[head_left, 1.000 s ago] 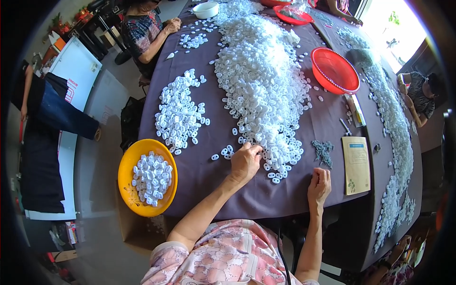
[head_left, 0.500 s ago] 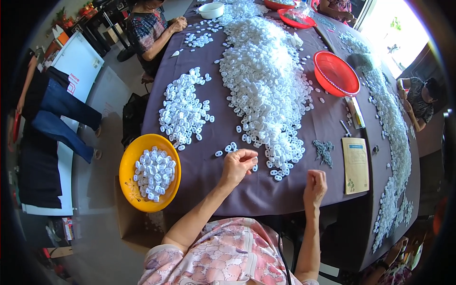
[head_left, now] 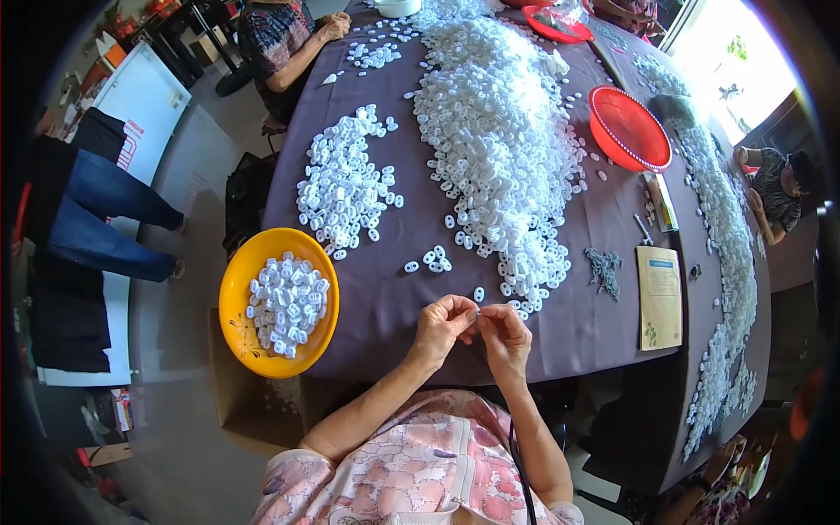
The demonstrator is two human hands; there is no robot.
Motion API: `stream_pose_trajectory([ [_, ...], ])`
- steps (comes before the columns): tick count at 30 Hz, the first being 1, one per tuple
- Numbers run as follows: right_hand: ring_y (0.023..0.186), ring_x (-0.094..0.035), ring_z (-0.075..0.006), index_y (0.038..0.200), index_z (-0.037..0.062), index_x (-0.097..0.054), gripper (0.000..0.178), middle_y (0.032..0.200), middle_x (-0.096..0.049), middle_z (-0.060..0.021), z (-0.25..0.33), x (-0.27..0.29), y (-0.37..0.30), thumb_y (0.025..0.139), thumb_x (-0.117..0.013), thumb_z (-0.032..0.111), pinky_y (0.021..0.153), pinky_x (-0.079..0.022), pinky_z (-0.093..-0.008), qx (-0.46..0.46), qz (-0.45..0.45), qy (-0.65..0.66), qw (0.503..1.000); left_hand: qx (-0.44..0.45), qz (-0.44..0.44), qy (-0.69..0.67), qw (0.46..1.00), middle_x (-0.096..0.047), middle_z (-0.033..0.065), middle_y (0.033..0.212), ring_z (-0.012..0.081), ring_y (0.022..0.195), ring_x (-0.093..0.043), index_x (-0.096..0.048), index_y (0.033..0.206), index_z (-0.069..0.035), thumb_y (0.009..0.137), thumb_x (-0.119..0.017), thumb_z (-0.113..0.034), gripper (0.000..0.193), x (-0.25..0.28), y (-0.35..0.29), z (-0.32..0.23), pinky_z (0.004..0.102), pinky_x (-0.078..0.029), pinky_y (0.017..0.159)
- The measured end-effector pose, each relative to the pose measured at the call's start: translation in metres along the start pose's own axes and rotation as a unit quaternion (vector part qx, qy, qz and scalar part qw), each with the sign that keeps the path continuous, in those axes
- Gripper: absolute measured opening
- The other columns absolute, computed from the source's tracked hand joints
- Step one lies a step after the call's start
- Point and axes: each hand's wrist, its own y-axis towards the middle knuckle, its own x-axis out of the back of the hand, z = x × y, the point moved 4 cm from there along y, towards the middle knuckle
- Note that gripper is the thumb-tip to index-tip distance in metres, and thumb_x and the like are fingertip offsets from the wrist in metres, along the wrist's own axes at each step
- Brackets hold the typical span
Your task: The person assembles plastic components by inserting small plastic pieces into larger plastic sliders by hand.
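Above the table's near edge, my left hand (head_left: 440, 331) and my right hand (head_left: 506, 343) meet fingertip to fingertip. Both are closed in a pinch, with a tiny white bit showing between them; the fingers hide most of it. Just beyond them lies a single white oval plastic piece with two holes (head_left: 479, 294). Several more such pieces (head_left: 435, 257) sit in a small cluster to the left. A long heap of the same pieces (head_left: 494, 131) runs away from me, its near tip beside my right hand. A tangle of grey-green bits (head_left: 604, 269) lies to the right.
A yellow bowl (head_left: 229, 302) of white pieces stands at the left edge, near a smaller pile (head_left: 337, 192). At right are a red basin (head_left: 626, 131), a brown envelope (head_left: 659, 302) and another long heap (head_left: 731, 271). Other people sit around the table.
My right hand has come left and up to meet my left hand at the fingertips. The left hand has shifted slightly down. The view has tilted a little.
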Motion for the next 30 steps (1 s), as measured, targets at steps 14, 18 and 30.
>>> stream_pose_trajectory([
  [14, 0.072, -0.056, -0.0047, 0.089, 0.0005, -0.061, 0.011, 0.08, -0.059, 0.0009, -0.003, 0.001, -0.003, 0.081, -0.061, -0.007, 0.066, -0.045, -0.0179, -0.051, -0.01, 0.024, 0.998, 0.007, -0.02, -0.025, 0.999, -0.064, 0.0074, 0.08, 0.0142, 0.068, -0.064, -0.062, 0.093, 0.001, 0.085, -0.061, -0.003, 0.009, 0.006, -0.004, 0.001, 0.0265, -0.057, 0.06],
  [18, 0.071, -0.056, -0.0044, 0.09, 0.0008, -0.061, 0.012, 0.079, -0.06, 0.001, -0.004, 0.003, -0.003, 0.081, -0.062, -0.006, 0.065, -0.045, -0.0178, -0.031, -0.016, 0.002, 0.999, 0.01, -0.014, -0.01, 1.0, -0.064, 0.0073, 0.078, 0.0138, 0.066, -0.064, -0.062, 0.093, 0.001, 0.085, -0.061, -0.004, 0.009, 0.004, -0.003, -0.002, 0.0263, -0.057, 0.059],
  [30, 0.069, -0.056, -0.0045, 0.088, 0.0004, -0.06, 0.011, 0.078, -0.061, -0.0002, -0.007, 0.002, -0.001, 0.08, -0.062, -0.006, 0.062, -0.045, -0.0184, -0.022, -0.007, -0.024, 0.999, 0.002, 0.003, 0.028, 1.0, -0.065, 0.0064, 0.078, 0.0111, 0.063, -0.062, -0.062, 0.092, 0.001, 0.085, -0.062, -0.006, 0.01, 0.007, -0.002, 0.0, 0.0239, -0.055, 0.058],
])
